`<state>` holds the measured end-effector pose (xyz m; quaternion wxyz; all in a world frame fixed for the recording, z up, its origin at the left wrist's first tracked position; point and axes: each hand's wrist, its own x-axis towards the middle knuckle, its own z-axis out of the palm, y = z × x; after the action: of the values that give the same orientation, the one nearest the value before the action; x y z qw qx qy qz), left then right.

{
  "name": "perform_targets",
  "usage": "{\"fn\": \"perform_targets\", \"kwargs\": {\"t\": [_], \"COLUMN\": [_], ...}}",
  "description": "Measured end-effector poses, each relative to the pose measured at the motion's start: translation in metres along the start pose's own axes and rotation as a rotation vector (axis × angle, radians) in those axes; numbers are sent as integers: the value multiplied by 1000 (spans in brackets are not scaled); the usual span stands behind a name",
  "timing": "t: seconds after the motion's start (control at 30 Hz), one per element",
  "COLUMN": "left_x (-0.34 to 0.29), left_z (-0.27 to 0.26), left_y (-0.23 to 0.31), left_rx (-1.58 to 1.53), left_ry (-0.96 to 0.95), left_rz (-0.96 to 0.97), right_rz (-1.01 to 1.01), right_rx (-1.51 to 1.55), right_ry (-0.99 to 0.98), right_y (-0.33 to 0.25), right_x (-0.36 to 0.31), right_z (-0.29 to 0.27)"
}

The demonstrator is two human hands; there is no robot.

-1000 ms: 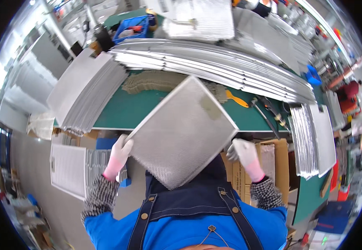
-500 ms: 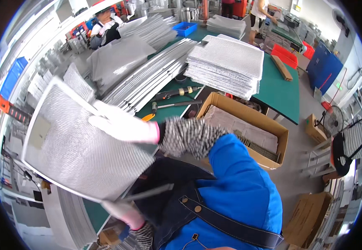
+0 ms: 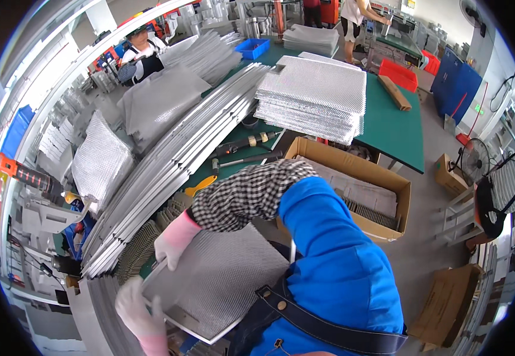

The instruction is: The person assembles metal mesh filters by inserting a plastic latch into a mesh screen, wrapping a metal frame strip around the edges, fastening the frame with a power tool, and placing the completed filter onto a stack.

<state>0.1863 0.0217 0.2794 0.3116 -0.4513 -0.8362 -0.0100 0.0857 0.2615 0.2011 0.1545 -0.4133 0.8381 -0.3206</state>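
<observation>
A silver mesh panel (image 3: 225,279) with a thin pale frame lies tilted in front of my body, low in the view. My right hand (image 3: 176,238), in a white glove with a pink cuff, grips its far left edge, fingers bent over the frame. At the near left corner my left hand (image 3: 137,311), gloved the same way, has its fingers and thumb around the frame. Beyond my right hand lie a yellow-orange handle (image 3: 200,186), a hammer (image 3: 248,159) and a dark power tool (image 3: 246,143) on the green table.
Long metal strips (image 3: 174,160) run along the left, beside loose mesh sheets (image 3: 100,157). A mesh stack (image 3: 312,89) stands on the green table (image 3: 394,133). At right is an open cardboard box (image 3: 404,204) of small parts. A co-worker (image 3: 142,56) is at far left.
The framed panel has come down from a raised position at the left to near my body. My right hand has moved down and nearer, onto its left edge. My left hand has shifted left.
</observation>
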Motion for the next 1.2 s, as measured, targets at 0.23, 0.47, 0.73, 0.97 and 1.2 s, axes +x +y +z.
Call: {"fn": "perform_targets", "kwargs": {"t": [0.23, 0.47, 0.73, 0.97, 1.2], "left_x": [18, 1, 50, 81, 98], "left_z": [66, 125, 139, 113, 67], "left_y": [-10, -37, -23, 1, 39], "left_rx": [-544, -944, -1208, -1043, -927], "left_ry": [-443, -672, -999, -1017, -987], "left_rz": [-250, -622, -915, -928, -1008], "right_rz": [-149, -30, 1381, 1630, 2165], "right_rx": [-172, -1381, -831, -850, -471], "right_ry": [87, 1348, 2322, 2133, 1995], "right_y": [-19, -70, 56, 139, 127], "right_x": [-35, -403, -796, -884, -891], "right_z": [-19, -164, -6, 75, 59]}}
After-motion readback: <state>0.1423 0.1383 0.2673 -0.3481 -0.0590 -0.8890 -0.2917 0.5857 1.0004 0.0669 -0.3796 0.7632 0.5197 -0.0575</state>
